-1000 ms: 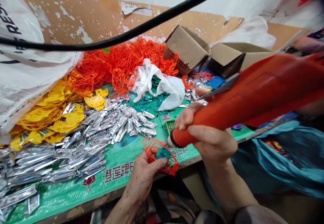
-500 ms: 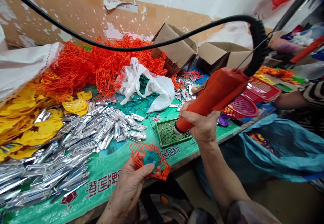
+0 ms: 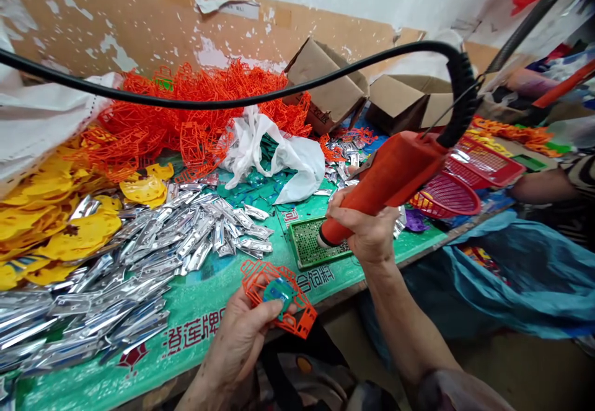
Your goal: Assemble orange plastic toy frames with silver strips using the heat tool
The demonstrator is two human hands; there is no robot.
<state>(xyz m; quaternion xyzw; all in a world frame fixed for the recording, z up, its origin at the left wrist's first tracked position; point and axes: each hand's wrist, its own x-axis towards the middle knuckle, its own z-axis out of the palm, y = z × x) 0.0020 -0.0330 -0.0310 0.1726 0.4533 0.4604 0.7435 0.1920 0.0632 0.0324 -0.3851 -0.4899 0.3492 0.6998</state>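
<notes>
My left hand [image 3: 244,330] pinches an orange plastic frame [image 3: 301,317] with a small teal plastic piece [image 3: 277,296] lying on it under the thumb. My right hand [image 3: 369,231] is wrapped round an orange electric screwdriver [image 3: 388,175], a black cable running from its top. The screwdriver tilts down, its tip over a green perforated tray [image 3: 297,261] that holds many tiny metal bits, apparently screws. Whether the tip touches them I cannot tell. Left of the tray lies a heap of shiny silver strips [image 3: 195,237].
Behind are a pile of orange frames [image 3: 153,119], a white plastic bag [image 3: 302,160], and open cardboard boxes [image 3: 320,82]. Yellow pieces [image 3: 60,231] lie at left. Red baskets [image 3: 450,194] and a blue bag [image 3: 502,274] are right, near another person's arm [image 3: 539,185]. The black cable [image 3: 209,99] crosses overhead.
The view has shifted slightly, so the table's contents appear a little farther right. The screwdriver's upper end and its cable have swung slightly left. Both hands keep their holds.
</notes>
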